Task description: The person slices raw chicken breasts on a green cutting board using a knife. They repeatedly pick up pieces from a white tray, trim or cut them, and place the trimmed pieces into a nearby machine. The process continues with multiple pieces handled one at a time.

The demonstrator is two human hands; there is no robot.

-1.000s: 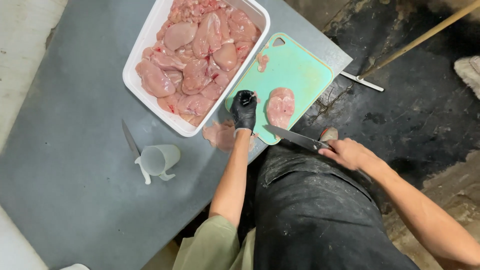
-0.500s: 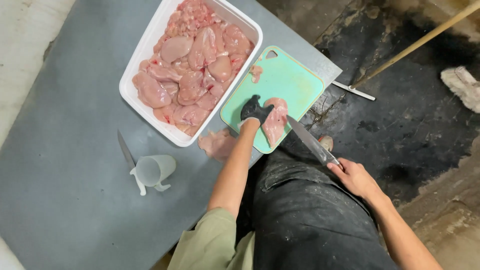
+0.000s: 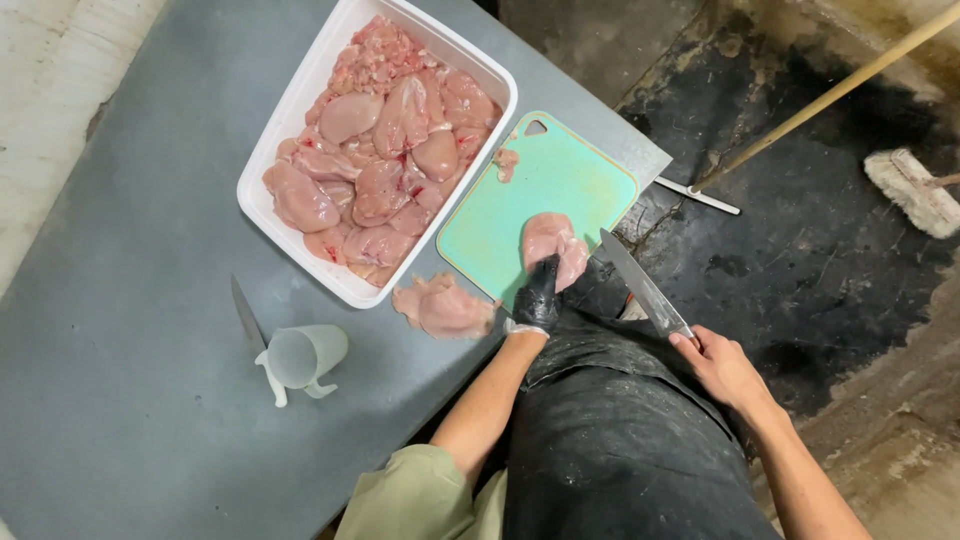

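Raw chicken breast [image 3: 556, 245], lying on the green cutting board [image 3: 500, 225] at the desk's near edge, looks soft and slippery, so it is pinned by the gloved left hand [image 3: 538, 298] with fingers pressed together on its near end, while the knife [image 3: 645, 288] is clamped in the right hand [image 3: 722, 367].

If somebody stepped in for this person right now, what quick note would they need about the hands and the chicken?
Left hand, in a black glove, grips the near end of a raw chicken piece on the green cutting board.
Right hand, bare, holds a long knife by the handle; the blade is off the board's right edge, clear of the meat.
White tray left of the board is piled with raw chicken.
One chicken portion lies on the grey table just off the board's near corner; a small scrap sits at the board's far end.
Done: apparently that one portion. Left: the piece on the board and the full tray.
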